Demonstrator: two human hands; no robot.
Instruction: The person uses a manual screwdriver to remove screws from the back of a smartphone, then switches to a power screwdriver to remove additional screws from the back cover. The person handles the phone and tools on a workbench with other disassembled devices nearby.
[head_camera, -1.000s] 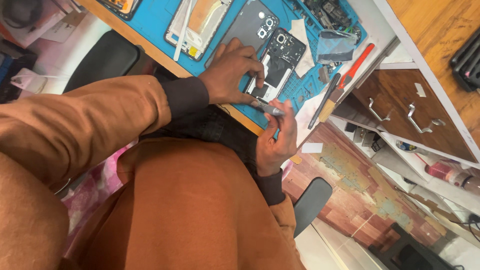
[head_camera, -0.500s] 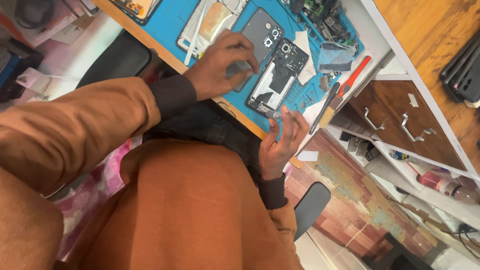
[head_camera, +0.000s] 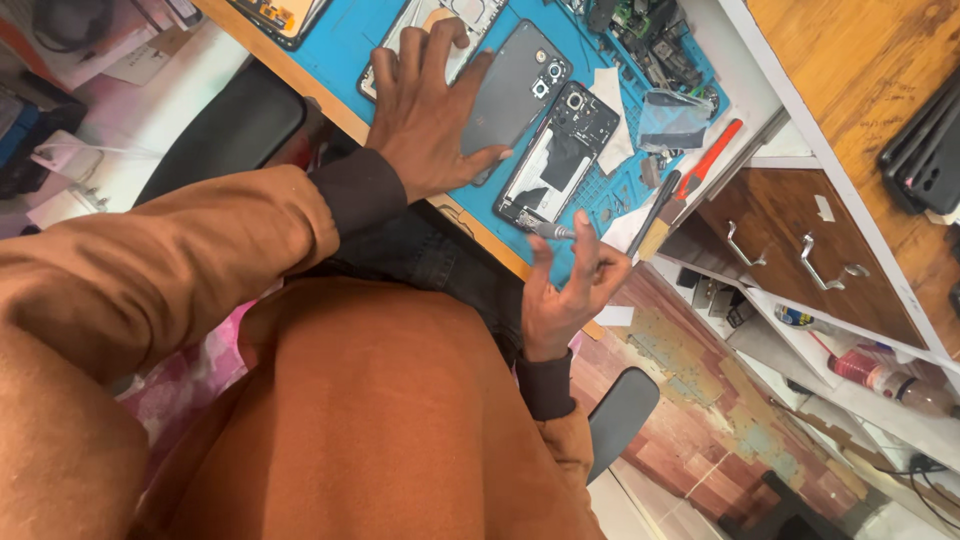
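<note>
- Phone (head_camera: 553, 163), opened, back off, flat on blue mat (head_camera: 345, 45); just right of left hand, just above right hand's fingertips.
- Far left of both hands: black chair back (head_camera: 220, 130), pale clutter beyond on floor side.
- Upper left of left hand: another device (head_camera: 275, 12) with orange screen at mat edge, well apart.
- Left hand (head_camera: 425, 105): flat, fingers spread, palm down, pressing on dark back cover (head_camera: 510, 85); gripping nothing, only resting. White-framed part (head_camera: 425, 10) under its fingertips.
- Back cover: touching left hand, lying beside phone, roughly parallel to it.
- Phone's long axis: slanting from lower left near table edge to upper right, camera end farthest from body.
- Right hand (head_camera: 565, 285): palm up and toward body, fingers half curled and parted, loose. Slim metal tool (head_camera: 548, 230) just at fingertips near phone's lower end; cannot tell whether pinched or merely lying there.
- Nearer hand to phone: right at near end, left alongside its upper half.
- Right of phone: white paper scrap (head_camera: 608, 105), clear bag (head_camera: 668, 118), loose parts heap (head_camera: 650, 40) at mat's far corner.
- Further right of right hand: red-handled tool (head_camera: 705, 160) and black-handled one (head_camera: 655, 205), side by side, slanted like phone.
- Far right: wooden drawers (head_camera: 790, 240) with metal handles, shelves with bottles below.
</note>
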